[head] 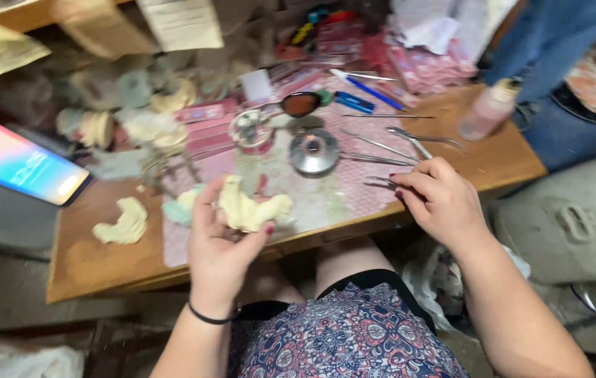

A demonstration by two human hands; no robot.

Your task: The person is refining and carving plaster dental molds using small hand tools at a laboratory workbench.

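Note:
My left hand (217, 241) grips a pale yellow plaster dental cast (250, 208) over the near edge of the wooden table (95, 262). My right hand (438, 199) rests on the patterned pink mat (326, 199), fingers closing on a thin metal instrument (380, 182); the grip is partly hidden and blurred. A second yellow cast (124, 222) lies on the bare wood to the left, and a pale green piece (179, 208) sits just behind my left hand.
A lit phone (22, 162) leans at far left. A round metal lid (314, 150), small dish (253, 130), several metal tools (410, 140), a blue pen (368, 89), a pink bottle (488, 108) and more casts (102, 126) crowd the table. A person in jeans (557, 49) stands at right.

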